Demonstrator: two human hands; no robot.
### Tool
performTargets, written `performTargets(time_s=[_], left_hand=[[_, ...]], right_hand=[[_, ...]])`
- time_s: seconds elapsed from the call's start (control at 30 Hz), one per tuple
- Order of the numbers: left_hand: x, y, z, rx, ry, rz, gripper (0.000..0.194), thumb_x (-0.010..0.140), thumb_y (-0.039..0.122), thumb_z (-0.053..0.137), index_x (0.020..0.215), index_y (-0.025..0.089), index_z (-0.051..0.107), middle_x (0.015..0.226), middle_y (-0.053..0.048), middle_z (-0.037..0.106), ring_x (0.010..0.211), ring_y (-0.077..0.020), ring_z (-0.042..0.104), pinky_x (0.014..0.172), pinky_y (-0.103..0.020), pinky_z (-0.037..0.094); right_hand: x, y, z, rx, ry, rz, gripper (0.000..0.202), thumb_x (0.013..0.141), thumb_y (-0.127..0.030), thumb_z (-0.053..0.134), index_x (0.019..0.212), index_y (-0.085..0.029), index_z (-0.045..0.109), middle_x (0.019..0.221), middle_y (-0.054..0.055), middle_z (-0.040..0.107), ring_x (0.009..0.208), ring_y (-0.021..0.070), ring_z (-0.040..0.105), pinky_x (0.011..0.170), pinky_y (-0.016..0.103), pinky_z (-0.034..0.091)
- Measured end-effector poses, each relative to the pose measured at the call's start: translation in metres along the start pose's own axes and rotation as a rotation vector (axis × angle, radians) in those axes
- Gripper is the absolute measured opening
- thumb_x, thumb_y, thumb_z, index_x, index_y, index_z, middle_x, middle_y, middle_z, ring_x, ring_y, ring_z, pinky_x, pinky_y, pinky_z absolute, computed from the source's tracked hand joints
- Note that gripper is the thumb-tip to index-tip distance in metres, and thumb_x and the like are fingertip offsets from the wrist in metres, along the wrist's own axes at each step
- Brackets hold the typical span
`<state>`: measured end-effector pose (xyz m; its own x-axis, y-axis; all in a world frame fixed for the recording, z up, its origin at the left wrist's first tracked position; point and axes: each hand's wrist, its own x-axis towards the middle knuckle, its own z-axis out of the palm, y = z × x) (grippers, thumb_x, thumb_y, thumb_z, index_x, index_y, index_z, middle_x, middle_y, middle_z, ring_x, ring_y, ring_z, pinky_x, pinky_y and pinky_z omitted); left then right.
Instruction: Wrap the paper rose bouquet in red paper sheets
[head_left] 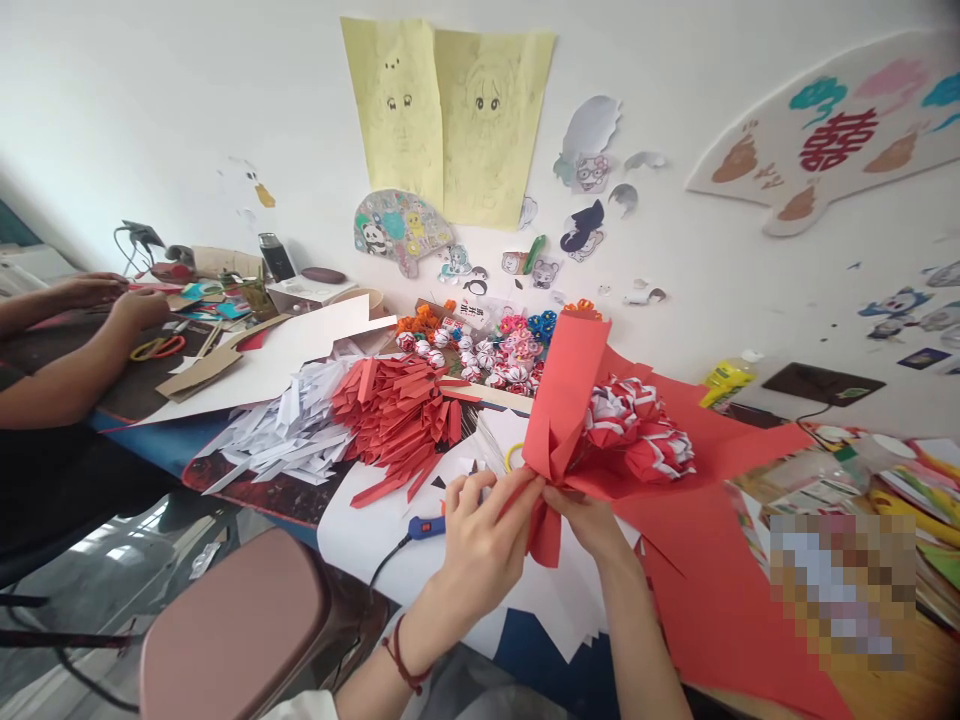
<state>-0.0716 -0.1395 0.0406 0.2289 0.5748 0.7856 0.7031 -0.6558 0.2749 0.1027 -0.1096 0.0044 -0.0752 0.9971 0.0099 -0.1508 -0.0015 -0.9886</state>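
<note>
A bouquet of red and white paper flowers [637, 425] leans over the table, wrapped in red paper [566, 400]. My left hand [487, 530] pinches the gathered base of the red wrapping, its fingers closed at the fold. On the other side of that base, my right hand [581, 515] is closed too, thumb and fingers partly hidden by the paper. Below both hands a short tail of the red paper hangs down. The flower stems are mostly hidden inside the wrapping. A blue tool with a red switch and a cord [426, 527] lies just left of my left hand.
Red folded strips [397, 410] and white strips [289, 425] are heaped to the left. Several small paper flowers [487, 355] stand behind. Large red sheets [720, 570] cover the right side. A stool [232, 630] stands front left; another person's hands [112, 295] work at far left.
</note>
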Motion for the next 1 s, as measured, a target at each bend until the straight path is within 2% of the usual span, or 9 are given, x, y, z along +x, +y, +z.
performTargets(time_s=[0.23,0.5,0.63,0.77,0.87,1.0], left_hand=[[-0.009,-0.003,0.000,0.184,0.021,0.164,0.038,0.086,0.009,0.051,0.120,0.020,0.064,0.115,-0.003,0.071,0.095,-0.0190,0.057,0.084,-0.037,0.035],[-0.017,-0.006,0.012,0.275,-0.006,0.199,0.044,0.087,0.009,0.048,0.129,0.017,0.058,0.119,-0.006,0.070,0.099,-0.0186,0.062,0.087,-0.035,0.036],[-0.009,-0.004,0.016,0.197,-0.009,0.139,0.042,0.089,0.011,0.049,0.130,0.017,0.056,0.109,-0.006,0.074,0.096,-0.0186,0.061,0.086,-0.036,0.034],[0.004,-0.002,0.021,0.094,-0.047,0.075,0.041,0.091,0.013,0.051,0.131,0.015,0.053,0.099,-0.005,0.075,0.097,-0.0201,0.059,0.086,-0.037,0.032],[0.014,-0.004,0.026,0.043,-0.091,0.055,0.039,0.091,0.013,0.052,0.129,0.019,0.056,0.110,-0.005,0.072,0.101,-0.0214,0.056,0.088,-0.039,0.031],[0.026,-0.008,0.039,0.070,-0.086,-0.061,0.038,0.090,0.015,0.053,0.126,0.025,0.059,0.120,-0.007,0.065,0.102,-0.0244,0.051,0.086,-0.041,0.032]], right_hand=[[-0.002,-0.005,0.001,-0.065,0.037,0.064,0.051,0.060,-0.050,0.084,0.103,-0.024,0.074,0.116,0.008,0.071,0.113,0.0352,0.062,0.102,0.052,0.047],[0.003,-0.003,-0.003,-0.055,0.111,0.057,0.053,0.056,-0.052,0.086,0.099,-0.024,0.076,0.110,0.008,0.073,0.109,0.0369,0.064,0.097,0.053,0.052],[0.006,-0.007,-0.007,-0.073,0.093,0.058,0.046,0.065,-0.047,0.082,0.104,-0.025,0.073,0.118,0.006,0.070,0.115,0.0337,0.061,0.100,0.050,0.050],[0.013,-0.008,-0.015,-0.073,0.076,0.004,0.041,0.068,-0.046,0.080,0.102,-0.025,0.072,0.113,0.005,0.072,0.109,0.0312,0.065,0.097,0.048,0.052],[0.021,-0.007,-0.021,-0.102,0.106,-0.032,0.039,0.070,-0.045,0.079,0.102,-0.023,0.071,0.112,0.006,0.072,0.108,0.0300,0.065,0.096,0.046,0.051],[0.035,-0.006,-0.028,-0.112,0.168,-0.092,0.038,0.072,-0.043,0.077,0.104,-0.025,0.069,0.115,0.004,0.071,0.110,0.0275,0.064,0.098,0.043,0.049]])
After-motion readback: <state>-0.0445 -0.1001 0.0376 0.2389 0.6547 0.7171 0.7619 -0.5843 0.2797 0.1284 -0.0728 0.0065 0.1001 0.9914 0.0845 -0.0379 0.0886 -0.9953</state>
